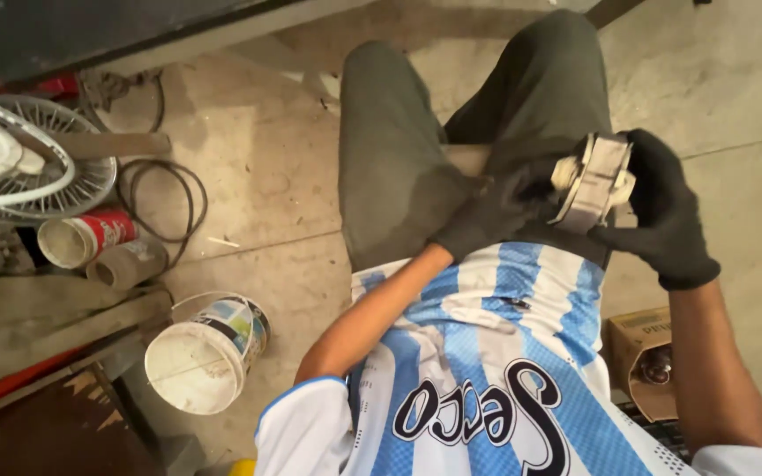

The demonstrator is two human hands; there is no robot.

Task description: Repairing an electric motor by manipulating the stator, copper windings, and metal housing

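Motor stator [594,181] held over lap, both gloved grips clamped: right hand [663,211] wraps far side, left hand [491,211] pinches near edge. Judgement: keep right steady, work with left fingertips; avoid dropping onto floor [257,159].

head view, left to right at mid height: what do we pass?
White fan guard → red and white can → black cable loop → left hand → pale metal part held between both hands → right hand.
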